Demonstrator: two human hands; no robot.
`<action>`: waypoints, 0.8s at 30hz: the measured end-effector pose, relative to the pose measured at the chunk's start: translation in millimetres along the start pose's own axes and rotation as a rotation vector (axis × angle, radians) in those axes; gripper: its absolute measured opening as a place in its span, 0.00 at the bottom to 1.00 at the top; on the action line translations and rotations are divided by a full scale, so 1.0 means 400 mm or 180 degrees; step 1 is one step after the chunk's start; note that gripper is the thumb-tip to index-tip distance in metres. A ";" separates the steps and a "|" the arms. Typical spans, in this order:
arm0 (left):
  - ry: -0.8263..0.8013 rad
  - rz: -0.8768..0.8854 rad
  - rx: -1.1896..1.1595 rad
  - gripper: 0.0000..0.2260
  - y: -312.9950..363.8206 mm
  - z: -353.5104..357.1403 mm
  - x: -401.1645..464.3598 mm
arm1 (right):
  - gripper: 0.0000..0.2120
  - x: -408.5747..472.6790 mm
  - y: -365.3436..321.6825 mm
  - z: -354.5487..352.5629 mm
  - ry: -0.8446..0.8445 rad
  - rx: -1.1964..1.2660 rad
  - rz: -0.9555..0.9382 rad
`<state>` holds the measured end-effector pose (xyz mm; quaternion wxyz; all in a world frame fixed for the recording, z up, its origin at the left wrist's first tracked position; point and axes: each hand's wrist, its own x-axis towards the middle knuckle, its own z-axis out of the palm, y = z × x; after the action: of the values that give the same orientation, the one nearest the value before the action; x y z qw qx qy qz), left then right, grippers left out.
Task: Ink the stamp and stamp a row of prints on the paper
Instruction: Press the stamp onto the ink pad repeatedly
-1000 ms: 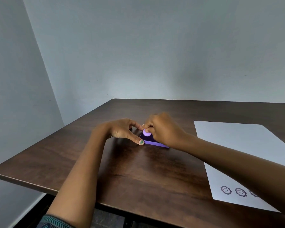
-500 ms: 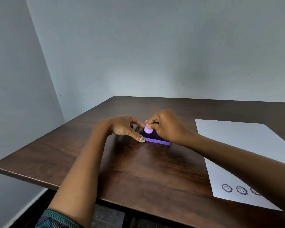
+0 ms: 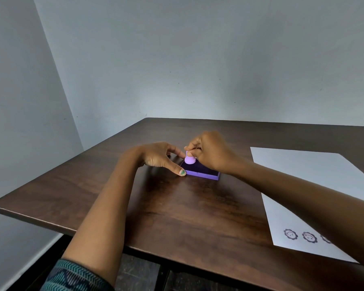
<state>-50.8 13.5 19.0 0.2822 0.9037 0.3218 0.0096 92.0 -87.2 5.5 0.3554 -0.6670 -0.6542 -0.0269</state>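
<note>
- The right hand [image 3: 212, 154] pinches the small purple stamp [image 3: 190, 160], which stands upright in the open ink pad [image 3: 202, 172], on its dark ink.
- The left hand [image 3: 158, 157] lies flat, its straight thumb and forefinger touching the pad's left side.
- The pad sits mid-desk [image 3: 135, 206].
- The paper [image 3: 303, 181] lies toward the right edge, with prints [image 3: 290, 234] along its near edge.

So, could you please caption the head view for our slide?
Right hand holds purple stamp on ink pad; left hand touches its edge.
</note>
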 end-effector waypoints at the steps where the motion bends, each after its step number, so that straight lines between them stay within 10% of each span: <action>1: -0.0006 0.0007 -0.0012 0.19 0.001 0.000 -0.001 | 0.07 -0.002 -0.001 0.003 -0.0011 -0.0037 -0.0044; 24: -0.0004 -0.0005 -0.0059 0.19 -0.006 -0.002 0.008 | 0.06 0.001 0.005 0.007 -0.0133 -0.0336 -0.0283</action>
<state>-49.9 17.1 17.8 0.2908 0.9008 0.3223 0.0118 92.6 -85.4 2.9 0.3044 -0.6556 -0.6881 -0.0631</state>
